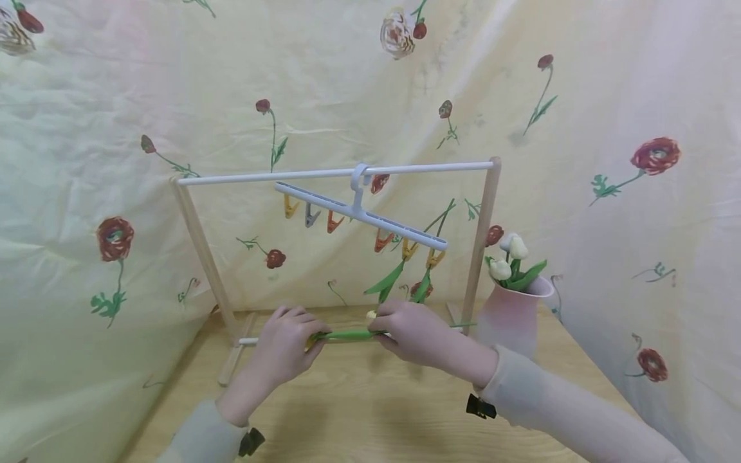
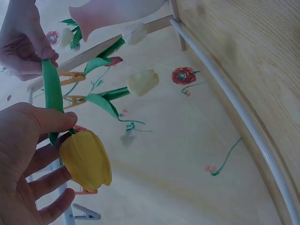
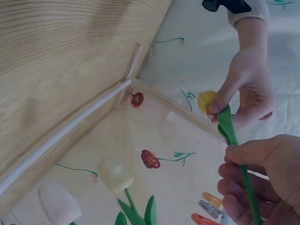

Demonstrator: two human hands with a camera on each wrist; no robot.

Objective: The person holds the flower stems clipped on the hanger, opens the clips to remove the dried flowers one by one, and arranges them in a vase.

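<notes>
My left hand (image 1: pixel 286 341) pinches an artificial yellow tulip (image 2: pixel 86 159) just below its bloom, thumb on the green stem and leaf. The fingers of my right hand (image 1: pixel 413 331) grip the same tulip's stem (image 3: pixel 251 194) farther along, so the flower lies roughly level between both hands. Above them a white clip hanger (image 1: pixel 376 222) hangs tilted, its right end lower. Two white tulips (image 2: pixel 143 82) dangle bloom-down from yellow clips (image 1: pixel 435 258) at that end. A grey clip (image 1: pixel 311 215) and an orange clip (image 1: pixel 334 222) on the left side hold nothing.
A wooden rack with a white top rod (image 1: pixel 272 175) carries the hanger and stands on the wooden table (image 1: pixel 347 399). At right, a pink-and-white vase (image 1: pixel 506 321) holds white tulips (image 1: pixel 500 269). Floral cloth (image 1: pixel 347 77) surrounds the table.
</notes>
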